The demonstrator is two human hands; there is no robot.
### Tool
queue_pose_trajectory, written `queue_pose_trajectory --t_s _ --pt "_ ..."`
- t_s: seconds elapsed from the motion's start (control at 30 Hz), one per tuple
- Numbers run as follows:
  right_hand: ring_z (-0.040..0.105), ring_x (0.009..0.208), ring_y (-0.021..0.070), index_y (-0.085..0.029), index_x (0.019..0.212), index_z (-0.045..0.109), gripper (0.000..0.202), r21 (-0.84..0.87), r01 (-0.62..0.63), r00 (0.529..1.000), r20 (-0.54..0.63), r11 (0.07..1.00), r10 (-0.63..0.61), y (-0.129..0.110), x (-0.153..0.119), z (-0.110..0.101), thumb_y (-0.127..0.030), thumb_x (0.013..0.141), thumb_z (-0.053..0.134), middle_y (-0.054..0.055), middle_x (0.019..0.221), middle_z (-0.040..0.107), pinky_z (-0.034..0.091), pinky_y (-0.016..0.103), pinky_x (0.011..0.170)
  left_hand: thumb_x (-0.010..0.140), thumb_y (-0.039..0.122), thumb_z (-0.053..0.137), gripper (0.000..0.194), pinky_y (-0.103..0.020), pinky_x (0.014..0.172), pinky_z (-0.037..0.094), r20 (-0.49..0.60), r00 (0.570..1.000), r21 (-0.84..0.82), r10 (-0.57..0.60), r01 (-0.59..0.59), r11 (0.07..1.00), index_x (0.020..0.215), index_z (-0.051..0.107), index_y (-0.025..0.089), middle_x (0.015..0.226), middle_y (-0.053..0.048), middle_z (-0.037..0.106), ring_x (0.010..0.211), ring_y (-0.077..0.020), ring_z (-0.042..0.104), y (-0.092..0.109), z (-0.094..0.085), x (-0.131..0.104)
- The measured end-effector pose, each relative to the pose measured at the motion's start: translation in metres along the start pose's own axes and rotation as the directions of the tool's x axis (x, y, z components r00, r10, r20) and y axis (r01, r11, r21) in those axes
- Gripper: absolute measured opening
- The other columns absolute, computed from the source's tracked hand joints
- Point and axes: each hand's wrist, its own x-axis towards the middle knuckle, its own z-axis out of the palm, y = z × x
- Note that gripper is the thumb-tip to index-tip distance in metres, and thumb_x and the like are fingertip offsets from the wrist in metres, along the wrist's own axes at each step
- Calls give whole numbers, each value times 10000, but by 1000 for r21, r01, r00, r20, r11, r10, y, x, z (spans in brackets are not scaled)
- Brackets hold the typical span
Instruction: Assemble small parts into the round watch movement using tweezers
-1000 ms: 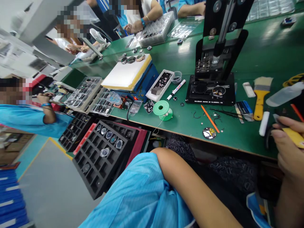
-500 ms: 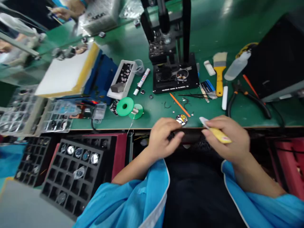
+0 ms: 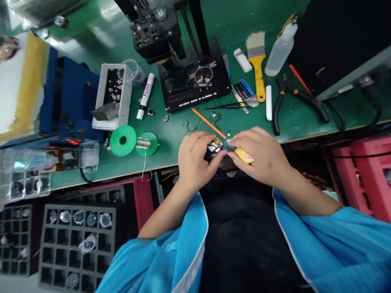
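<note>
My left hand (image 3: 194,160) is closed with fingers and thumb around a small round watch movement (image 3: 217,145) at the bench's front edge. Yellow and silvery parts show on its face, while its left side is hidden by the fingers. My right hand (image 3: 259,152) grips a yellow-handled knife (image 3: 244,156) with a short pale blade. The blade's tip points left, close beside the movement; whether they touch I cannot tell. Just behind the hands lies a thin orange stick (image 3: 209,123), with black curled scraps (image 3: 216,117) and tweezers (image 3: 224,106) near it.
A black press (image 3: 195,81) with a round watch case stands behind. To the left are a solder spool (image 3: 123,140), a paint marker (image 3: 146,96) and a white parts box (image 3: 126,101). A brush (image 3: 259,79), bottle (image 3: 281,51) and pliers (image 3: 277,110) lie right. A foam watch tray (image 3: 50,254) sits lower left.
My right hand has moved left with the knife, bringing its blade beside the movement. My left fingers have closed around the movement. The whole view has turned and shifted right.
</note>
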Motion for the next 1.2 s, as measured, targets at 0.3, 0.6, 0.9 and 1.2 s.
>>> queue_pose_trajectory --t_s 0.3,0.6,0.9,1.2 --pt "830 942 268 -231 962 718 93 91 107 983 -162 990 -91 -1 -7 12 -235 1046 757 63 1052 891 566 444 851 1026 465 852 317 -401 894 569 -68 996 -30 58 -60 998 1171 706 223 1085 -73 790 1013 -252 744 -3 3 0" --pt "806 928 244 -229 897 735 161 73 111 984 -149 991 -99 0 -7 13 -216 1057 720 56 1015 871 542 432 840 1018 483 876 318 -396 834 551 -100 992 -53 82 -88 995 1117 721 223 985 -48 769 956 -242 730 -4 5 0" --pt "768 932 238 -235 869 753 218 50 99 985 -144 994 -91 0 -9 16 -225 1078 692 47 1034 870 515 434 841 1033 418 866 278 -397 859 595 -70 991 -69 111 -116 991 1171 724 224 1041 -53 794 982 -237 755 -5 3 0" --pt "700 918 232 -231 841 752 246 21 88 984 -160 996 -84 -3 -9 18 -219 1078 685 48 1032 862 464 428 824 1019 341 865 231 -416 876 588 -52 993 -78 106 -109 991 1177 740 228 1078 -66 804 996 -250 756 -4 1 0"
